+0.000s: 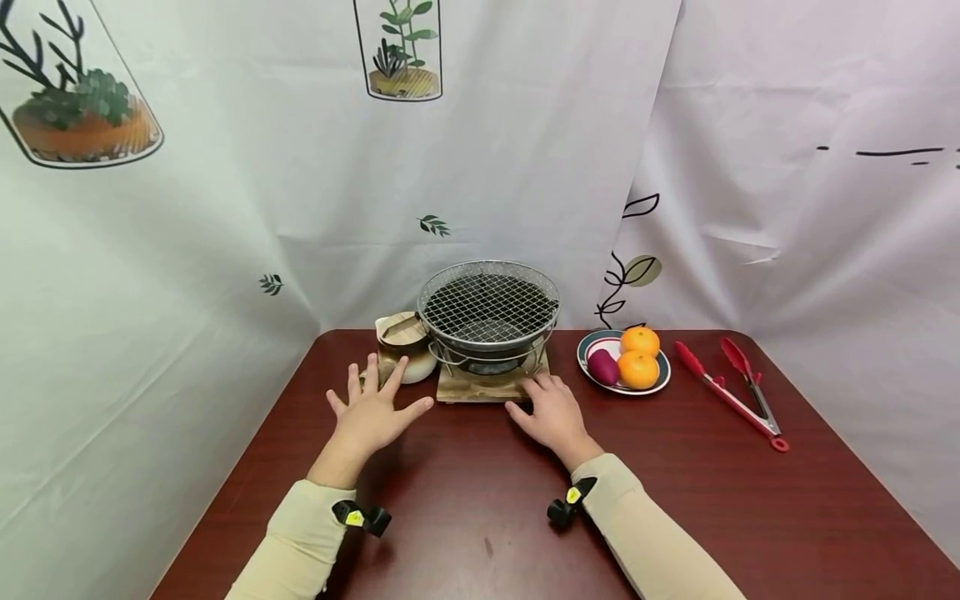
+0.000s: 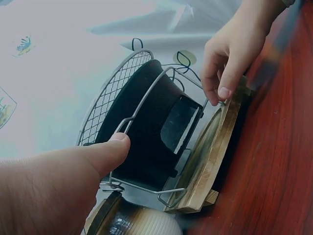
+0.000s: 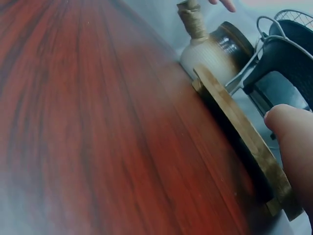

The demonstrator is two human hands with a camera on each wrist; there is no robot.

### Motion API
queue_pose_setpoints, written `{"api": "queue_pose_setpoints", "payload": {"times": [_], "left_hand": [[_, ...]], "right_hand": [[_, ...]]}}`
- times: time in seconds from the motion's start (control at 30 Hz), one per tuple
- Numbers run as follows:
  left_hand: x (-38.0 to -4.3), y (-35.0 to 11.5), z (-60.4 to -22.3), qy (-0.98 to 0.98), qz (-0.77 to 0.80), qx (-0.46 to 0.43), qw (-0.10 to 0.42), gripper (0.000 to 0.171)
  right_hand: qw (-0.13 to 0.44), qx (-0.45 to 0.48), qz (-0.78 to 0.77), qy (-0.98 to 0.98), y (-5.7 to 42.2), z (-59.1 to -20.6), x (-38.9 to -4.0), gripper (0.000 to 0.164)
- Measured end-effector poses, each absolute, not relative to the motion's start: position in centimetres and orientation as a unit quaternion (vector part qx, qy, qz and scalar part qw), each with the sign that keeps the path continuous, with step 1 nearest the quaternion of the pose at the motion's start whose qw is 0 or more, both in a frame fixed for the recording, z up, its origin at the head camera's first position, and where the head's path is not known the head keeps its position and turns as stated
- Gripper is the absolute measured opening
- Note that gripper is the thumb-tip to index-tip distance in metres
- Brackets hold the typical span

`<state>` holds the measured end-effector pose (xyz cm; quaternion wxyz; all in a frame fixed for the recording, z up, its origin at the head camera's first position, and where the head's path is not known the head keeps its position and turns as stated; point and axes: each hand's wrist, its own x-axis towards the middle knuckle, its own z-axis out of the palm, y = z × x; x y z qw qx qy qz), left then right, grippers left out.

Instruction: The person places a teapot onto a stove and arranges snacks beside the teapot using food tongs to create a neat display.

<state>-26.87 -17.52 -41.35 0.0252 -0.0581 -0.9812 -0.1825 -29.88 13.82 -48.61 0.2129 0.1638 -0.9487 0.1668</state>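
1. One left hand point(image 1: 369, 418) is extended over the table point(image 1: 450, 500), fingers straight and fully spread. It holds nothing. In the left wrist view its thumb overlaps the outline of the grill's wire frame; whether they touch cannot be determined.
2. Just beyond the left hand's fingers stands a brown-and-cream pot point(image 1: 417, 367), upright, fitted with a wooden lid point(image 1: 403, 333). Its wrapped side handle point(image 3: 193, 22) points toward the near side of the table.
3. Immediately right of the pot stands a round tabletop grill. A wire mesh grate point(image 1: 491, 302) covers its top; the dark body point(image 2: 139, 132) sits within a wire frame and has a window-like cutout at the front.
4. Beneath the grill lies a wooden base point(image 1: 476, 390), raised at its visible edge on small feet.
5. At the right front corner of the base is the right hand point(image 1: 553, 414). Its fingers are loosely bent, thumb set apart from them. No grip is evident; contact with the base cannot be confirmed.
6. Right of the base, well apart from it, is a plate point(image 1: 584, 358) with a dark rim. It carries one purple item point(image 1: 602, 367) at left and two oranges point(image 1: 639, 370) at right.
7. Farthest right lie red-tipped tongs point(image 1: 738, 407), arms spread, the red end loop toward the near side.
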Motion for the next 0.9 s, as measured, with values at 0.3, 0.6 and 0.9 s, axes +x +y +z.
{"api": "queue_pose_setpoints", "payload": {"times": [0.3,0.6,0.9], "left_hand": [[-27.3,-18.1,-41.3,-0.98,-0.189,-0.05,0.032,0.096],[-27.3,-18.2,-41.3,-0.981,-0.188,-0.049,0.024,0.093],[-27.6,-18.2,-41.9,-0.983,-0.178,-0.047,0.023,0.095]], "right_hand": [[0.232,0.155,0.167,-0.946,12.6,-48.9,-29.8,0.041],[0.234,0.185,0.134,-0.945,11.5,-49.1,-29.6,0.043],[0.181,0.158,0.102,-0.965,10.4,-48.9,-29.0,0.058]]}}
